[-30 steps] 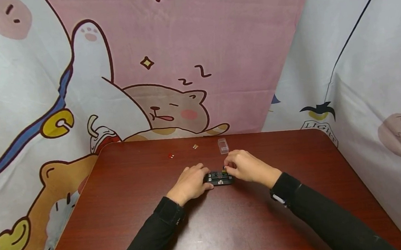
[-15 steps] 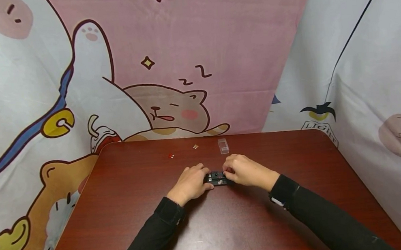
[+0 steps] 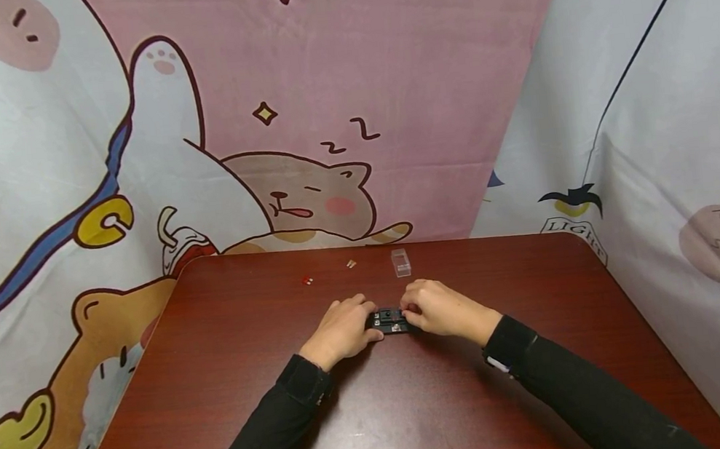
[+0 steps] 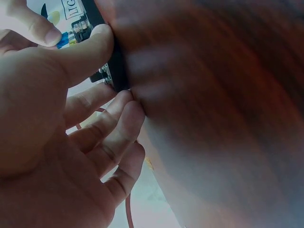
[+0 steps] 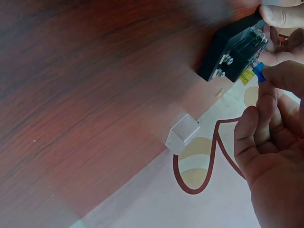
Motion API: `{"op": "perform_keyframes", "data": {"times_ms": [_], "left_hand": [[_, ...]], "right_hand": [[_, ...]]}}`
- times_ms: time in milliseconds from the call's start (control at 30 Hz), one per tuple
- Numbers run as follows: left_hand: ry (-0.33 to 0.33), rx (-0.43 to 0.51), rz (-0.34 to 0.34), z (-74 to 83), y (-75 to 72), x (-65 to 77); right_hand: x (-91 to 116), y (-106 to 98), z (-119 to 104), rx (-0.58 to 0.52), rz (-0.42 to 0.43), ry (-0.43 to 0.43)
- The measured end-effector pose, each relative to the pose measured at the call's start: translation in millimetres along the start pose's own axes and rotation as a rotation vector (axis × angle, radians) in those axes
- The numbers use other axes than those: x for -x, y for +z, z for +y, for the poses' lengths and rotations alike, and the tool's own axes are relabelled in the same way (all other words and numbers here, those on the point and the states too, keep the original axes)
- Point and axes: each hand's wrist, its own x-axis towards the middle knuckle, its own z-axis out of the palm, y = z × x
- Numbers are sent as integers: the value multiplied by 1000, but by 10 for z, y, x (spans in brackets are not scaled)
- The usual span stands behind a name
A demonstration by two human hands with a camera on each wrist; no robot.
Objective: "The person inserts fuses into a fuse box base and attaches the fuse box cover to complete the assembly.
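A small black fuse block (image 3: 388,321) with metal screw terminals lies on the brown table. My left hand (image 3: 341,332) grips its left end, thumb on the near side and fingers on the far side. Over the block's right end, my right hand (image 3: 446,308) pinches a blue blade fuse (image 5: 259,71) between thumb and forefinger, its metal prong at the block's terminals. The head view hides this fuse behind the fingers. Beside it in the right wrist view sits a yellow fuse (image 5: 246,76), partly covered by the block.
Behind the hands on the table (image 3: 251,382) stands a clear plastic box (image 3: 401,262). Further left lie small tan pieces (image 3: 351,263) and small red and white pieces (image 3: 307,280). A printed cloth (image 3: 426,100) hangs behind the table's far edge.
My right hand has come slightly nearer and lower over the block's right end, covering the yellow piece seen there earlier; it barely moves in the last half second. My left hand stays put.
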Motion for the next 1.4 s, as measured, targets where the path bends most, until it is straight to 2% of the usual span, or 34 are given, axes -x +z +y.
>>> {"op": "perform_keyframes", "data": {"times_ms": [267, 800, 1400], "left_hand": [[0, 12, -3, 4, -6, 10], [8, 2, 7, -21, 27, -5], [5, 14, 3, -13, 7, 0]], "right_hand": [[5, 3, -19, 11, -8, 9], [4, 12, -33, 32, -4, -33], [-15, 10, -33, 11, -21, -20]]}}
